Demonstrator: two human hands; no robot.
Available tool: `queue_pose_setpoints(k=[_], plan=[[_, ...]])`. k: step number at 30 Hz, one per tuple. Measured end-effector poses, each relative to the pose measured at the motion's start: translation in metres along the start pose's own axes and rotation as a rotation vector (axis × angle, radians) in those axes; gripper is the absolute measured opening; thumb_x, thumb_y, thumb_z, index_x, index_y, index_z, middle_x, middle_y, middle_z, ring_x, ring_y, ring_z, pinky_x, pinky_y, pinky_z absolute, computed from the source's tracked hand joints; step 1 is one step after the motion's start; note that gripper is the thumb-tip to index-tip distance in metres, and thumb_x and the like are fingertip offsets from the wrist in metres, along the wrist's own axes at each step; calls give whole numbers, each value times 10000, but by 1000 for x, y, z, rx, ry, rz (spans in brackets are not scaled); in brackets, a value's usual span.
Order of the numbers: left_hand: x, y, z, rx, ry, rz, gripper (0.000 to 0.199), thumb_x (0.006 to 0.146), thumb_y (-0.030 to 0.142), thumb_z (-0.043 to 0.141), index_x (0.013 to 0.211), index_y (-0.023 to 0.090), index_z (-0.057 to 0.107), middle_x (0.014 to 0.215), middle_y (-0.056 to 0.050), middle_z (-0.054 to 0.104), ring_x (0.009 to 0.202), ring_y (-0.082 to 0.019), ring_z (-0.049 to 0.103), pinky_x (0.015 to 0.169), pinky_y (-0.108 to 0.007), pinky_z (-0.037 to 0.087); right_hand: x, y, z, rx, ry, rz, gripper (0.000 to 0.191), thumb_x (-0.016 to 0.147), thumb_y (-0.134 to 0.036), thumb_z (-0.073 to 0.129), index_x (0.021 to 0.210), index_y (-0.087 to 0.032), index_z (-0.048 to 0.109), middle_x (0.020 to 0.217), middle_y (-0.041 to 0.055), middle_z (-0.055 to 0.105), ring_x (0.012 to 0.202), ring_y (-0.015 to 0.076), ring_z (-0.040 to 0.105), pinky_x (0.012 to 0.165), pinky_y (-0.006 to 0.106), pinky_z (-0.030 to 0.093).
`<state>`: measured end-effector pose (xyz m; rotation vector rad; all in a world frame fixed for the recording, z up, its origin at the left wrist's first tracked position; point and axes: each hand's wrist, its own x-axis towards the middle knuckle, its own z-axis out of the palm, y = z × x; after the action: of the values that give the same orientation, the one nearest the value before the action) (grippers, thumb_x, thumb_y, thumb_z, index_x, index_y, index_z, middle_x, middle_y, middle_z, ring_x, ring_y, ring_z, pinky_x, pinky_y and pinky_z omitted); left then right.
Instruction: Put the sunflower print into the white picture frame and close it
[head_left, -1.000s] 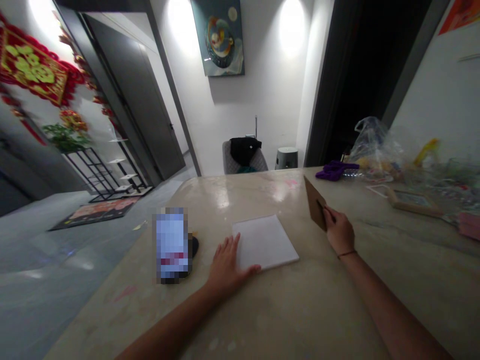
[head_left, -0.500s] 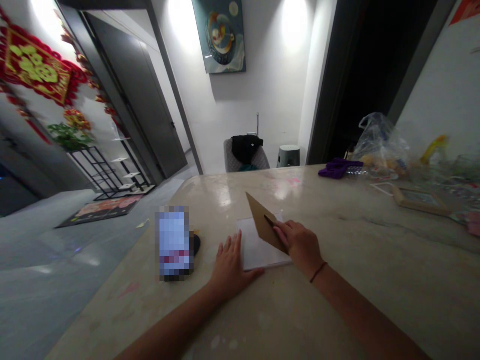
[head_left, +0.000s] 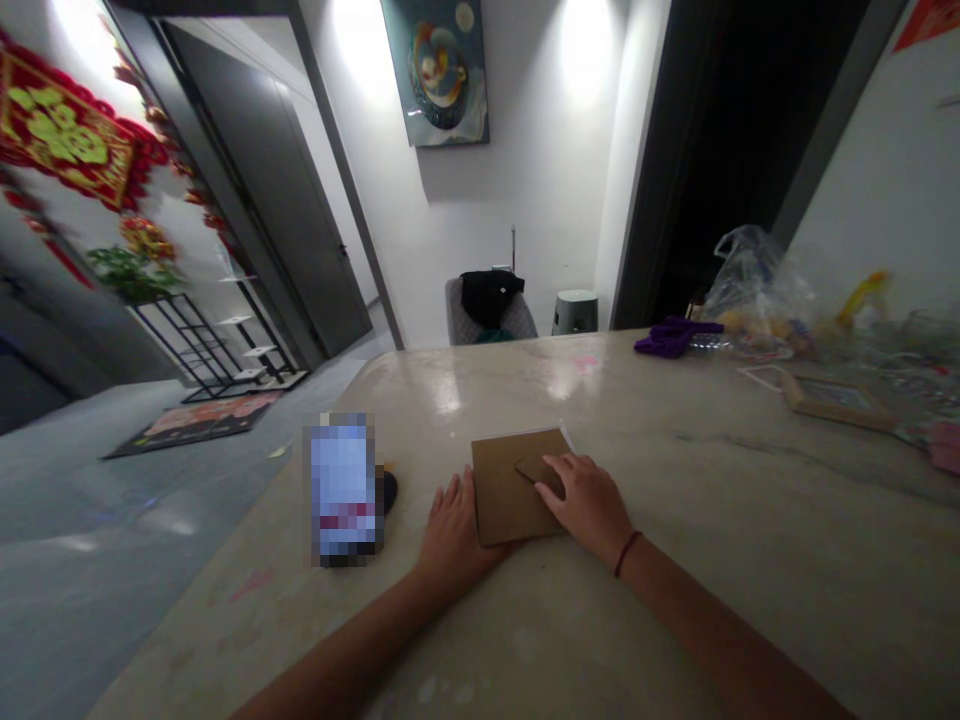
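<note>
Lightly, the thumb and forefinger of my right hand meet the brown backing board, their tips parted beside a thin dark strip on its face; whether they press on that strip I can't tell. My left hand lies palm down at the board's left edge, its fingers extended and slightly spread, with the thumb partly hidden at the near edge. The board lies nearly flat over a white square panel, whose far right corner peeks out beyond it. Under both is the glossy beige marble-patterned tabletop. Well to the left of my left hand is a lit phone, its screen pixelated, with a dark rounded object just behind its right side. Farther off to the right are a light wooden picture frame, a purple cloth and a clear plastic bag. Beyond the far edge, a black garment hangs over a grey quilted chair, a grey stool stands to its right, and a teal painting is on the wall.
</note>
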<state>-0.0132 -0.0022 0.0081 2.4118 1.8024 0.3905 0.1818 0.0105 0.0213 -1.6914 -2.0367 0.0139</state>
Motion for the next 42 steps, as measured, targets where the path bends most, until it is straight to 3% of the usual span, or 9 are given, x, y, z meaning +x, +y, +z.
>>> queue_pose_setpoints(k=[7,14,19,25,30,39,42], plan=[[2,-1,3,25,7,2,1067,630,694,494,1384,46,109,1385,-227,323,1294,-359,245,1047,-513,201,0,-5,-3,-50,48,92,272,805,-336,507,1025,-219,616,947,75,611,907,210,529,761,334,402],[1,0,0,34,-40,17,897,740,673,372,1382,74,187,1394,-181,332,1306,-340,224,1055,-506,180,3,-3,-4,-68,3,89,212,784,-314,543,957,-258,654,891,65,594,862,195,527,701,309,387],[1,2,-4,44,-68,58,786,771,652,346,1375,157,254,1414,-139,314,1312,-328,216,1050,-518,188,3,-6,-3,-42,-3,89,210,771,-322,561,945,-270,666,879,63,589,856,196,527,703,315,379],[2,3,-3,63,-136,94,767,802,613,331,1381,120,229,1420,-194,268,1325,-309,174,1059,-498,172,5,-6,-2,-50,-19,18,206,759,-302,579,936,-265,676,852,68,576,860,202,520,745,341,364],[2,2,-4,20,-77,130,734,799,598,364,1355,126,288,1455,-182,155,1335,-293,142,1058,-487,191,6,-2,1,-58,-23,-43,208,759,-293,582,943,-263,673,839,64,569,835,198,519,738,336,367],[7,4,-2,-44,-58,173,800,724,614,485,1324,111,320,1428,-170,267,1305,-272,266,1071,-456,214,4,2,6,-16,2,-90,221,780,-273,553,962,-222,668,822,69,551,806,185,511,719,298,420],[7,3,-2,-42,-78,207,751,749,600,463,1351,184,293,1451,-148,214,1312,-288,241,1059,-473,226,3,2,8,-6,3,-87,231,787,-269,535,970,-213,664,824,74,549,820,191,510,719,297,435]])
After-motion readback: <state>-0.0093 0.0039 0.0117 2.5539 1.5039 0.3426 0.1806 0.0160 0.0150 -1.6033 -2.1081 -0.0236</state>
